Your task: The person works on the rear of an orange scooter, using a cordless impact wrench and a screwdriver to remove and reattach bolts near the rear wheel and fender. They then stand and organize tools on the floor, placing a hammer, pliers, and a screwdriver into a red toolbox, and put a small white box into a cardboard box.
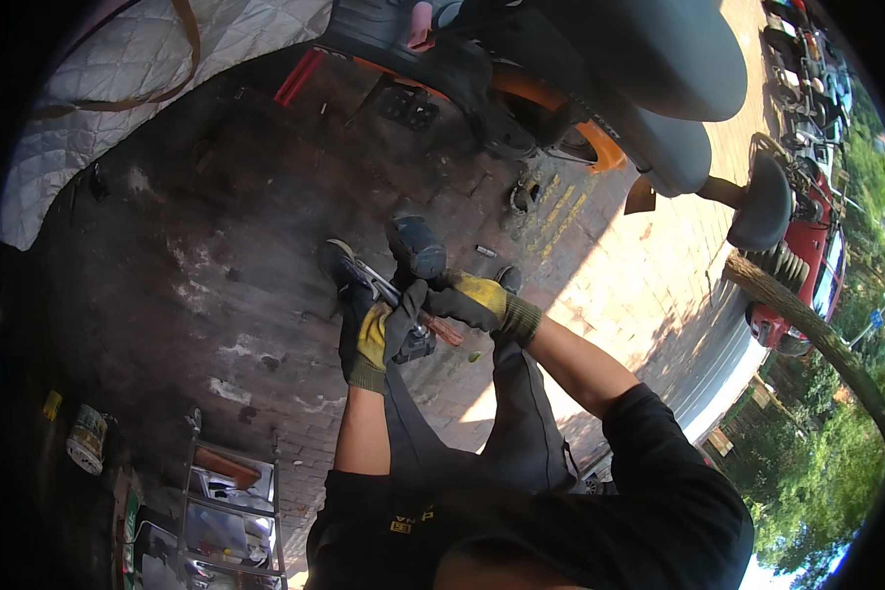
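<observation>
My left hand (382, 329), in a yellow and grey work glove, is closed around a long metal-shafted tool. Its silver shaft (377, 283) points up and left, and a red-orange handle (444, 330) shows below the fingers; it looks like a screwdriver. My right hand (472, 298), gloved alike, has its fingers curled at a dark blue and black power tool (419, 248), whose grip is partly hidden. Another dark, blocky part (419, 344) shows beneath my hands; whether it belongs to the power tool I cannot tell. Both hands meet above my shoes (339, 258).
An orange and black scooter (600, 147) with a dark seat stands ahead, beside a quilted silver cover (167, 88). A small metal part (525, 194) and a small cylinder (486, 252) lie on the paving. At lower left are a metal rack (231, 511) and a can (87, 440).
</observation>
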`<action>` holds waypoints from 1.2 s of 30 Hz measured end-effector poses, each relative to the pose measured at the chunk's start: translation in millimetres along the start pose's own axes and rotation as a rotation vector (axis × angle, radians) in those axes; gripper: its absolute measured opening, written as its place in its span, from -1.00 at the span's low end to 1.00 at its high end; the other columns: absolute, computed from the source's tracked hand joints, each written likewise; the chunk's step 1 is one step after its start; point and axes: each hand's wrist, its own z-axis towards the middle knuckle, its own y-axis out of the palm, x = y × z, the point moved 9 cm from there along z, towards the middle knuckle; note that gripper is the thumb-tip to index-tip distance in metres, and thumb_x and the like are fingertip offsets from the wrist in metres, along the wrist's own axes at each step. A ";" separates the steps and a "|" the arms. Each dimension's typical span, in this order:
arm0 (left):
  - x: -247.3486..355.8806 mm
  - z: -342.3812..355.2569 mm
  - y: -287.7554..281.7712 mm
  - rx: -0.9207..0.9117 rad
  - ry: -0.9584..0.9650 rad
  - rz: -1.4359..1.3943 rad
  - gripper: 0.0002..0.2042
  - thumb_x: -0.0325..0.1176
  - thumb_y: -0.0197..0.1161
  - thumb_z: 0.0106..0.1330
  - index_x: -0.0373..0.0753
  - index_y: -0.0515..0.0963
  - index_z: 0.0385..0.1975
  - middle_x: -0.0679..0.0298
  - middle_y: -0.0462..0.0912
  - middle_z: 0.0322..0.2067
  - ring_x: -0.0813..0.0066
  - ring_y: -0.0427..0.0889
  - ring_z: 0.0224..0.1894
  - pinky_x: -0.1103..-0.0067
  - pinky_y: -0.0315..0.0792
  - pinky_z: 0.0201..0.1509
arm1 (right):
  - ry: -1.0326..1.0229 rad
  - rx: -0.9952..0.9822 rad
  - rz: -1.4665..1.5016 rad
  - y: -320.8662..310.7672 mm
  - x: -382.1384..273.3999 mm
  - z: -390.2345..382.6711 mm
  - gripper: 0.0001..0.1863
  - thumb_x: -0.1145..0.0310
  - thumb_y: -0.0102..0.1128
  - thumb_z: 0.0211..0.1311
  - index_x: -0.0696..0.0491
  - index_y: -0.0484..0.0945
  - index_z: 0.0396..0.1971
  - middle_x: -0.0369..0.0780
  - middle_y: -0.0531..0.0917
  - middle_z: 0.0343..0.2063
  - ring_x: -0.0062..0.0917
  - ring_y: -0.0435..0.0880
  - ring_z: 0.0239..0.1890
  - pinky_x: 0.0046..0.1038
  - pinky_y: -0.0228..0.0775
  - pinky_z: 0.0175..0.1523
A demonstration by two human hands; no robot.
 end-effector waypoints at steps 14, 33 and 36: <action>-122.0 12.2 154.2 0.208 -0.519 -0.737 -0.46 0.06 -0.03 0.70 -0.36 0.58 0.18 0.10 0.80 -0.13 0.25 0.79 -0.11 0.38 0.65 0.06 | 1.095 1.030 0.671 -67.8 631.2 -217.5 -0.35 -0.22 0.46 0.27 0.07 0.60 0.02 -0.24 0.66 -0.24 -0.43 0.65 -0.22 -0.29 0.54 -0.07; -110.2 50.4 204.0 0.097 -0.721 -0.478 -0.48 0.05 0.10 0.65 -0.39 0.59 0.11 0.08 0.83 -0.16 0.33 0.81 -0.13 0.45 0.61 0.04 | 0.793 0.415 -0.243 93.9 576.2 -120.4 -0.11 -0.12 0.49 0.24 0.01 0.41 0.47 0.09 0.61 0.27 -0.01 0.74 0.11 -0.16 0.60 0.22; -123.2 50.9 198.4 0.096 -0.698 -0.438 -0.43 0.10 0.11 0.64 -0.42 0.58 0.14 0.07 0.82 -0.15 0.33 0.80 -0.13 0.45 0.61 0.04 | 0.952 0.168 -0.436 141.2 586.2 -60.8 -0.22 -0.15 0.36 0.30 -0.03 0.47 0.40 0.04 0.60 0.29 -0.05 0.76 0.12 -0.11 0.61 0.16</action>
